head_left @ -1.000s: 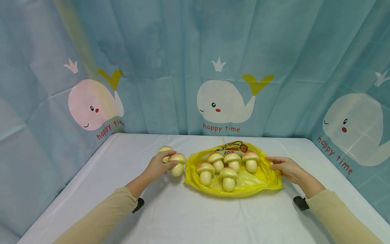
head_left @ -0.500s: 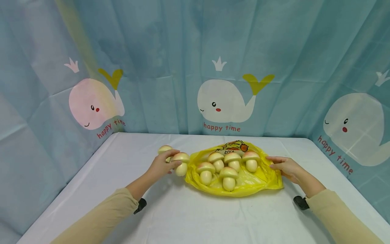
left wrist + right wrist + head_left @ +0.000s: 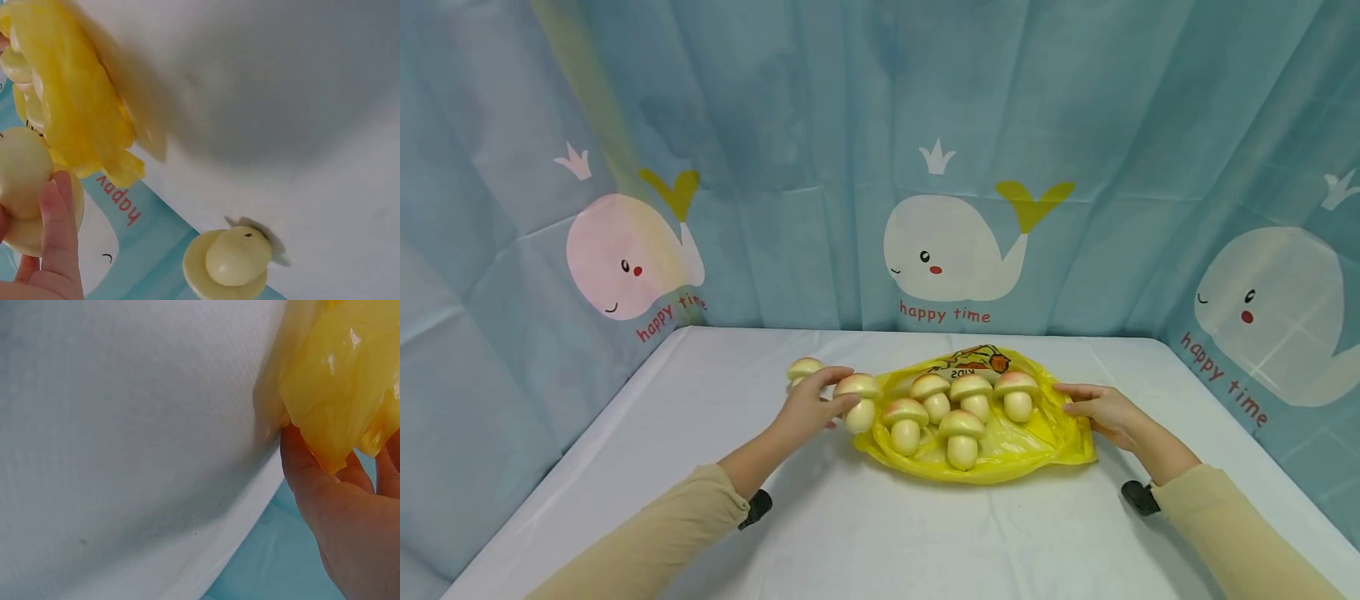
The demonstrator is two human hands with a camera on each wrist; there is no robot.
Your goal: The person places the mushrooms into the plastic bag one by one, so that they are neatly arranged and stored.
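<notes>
White desk [image 3: 880, 542]: mushroom [image 3: 861, 413] clamped in left grip [image 3: 808, 410] at left edge of yellow bag [image 3: 1015, 446], pinched opposite by right grip [image 3: 1111, 415]. If bag is snagged by that stem, five bagged mushrooms [image 3: 962, 427] may be shifted.

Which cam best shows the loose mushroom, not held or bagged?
Left wrist: the loose mushroom shows large and nearly whole, stem and cap both visible. Head shows mostly its cap, the left hand covering part of it. Right wrist doesn't show it.

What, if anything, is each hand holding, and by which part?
The left hand holds a mushroom around where cap meets stem; the right hand holds the bag by its right edge.
</notes>
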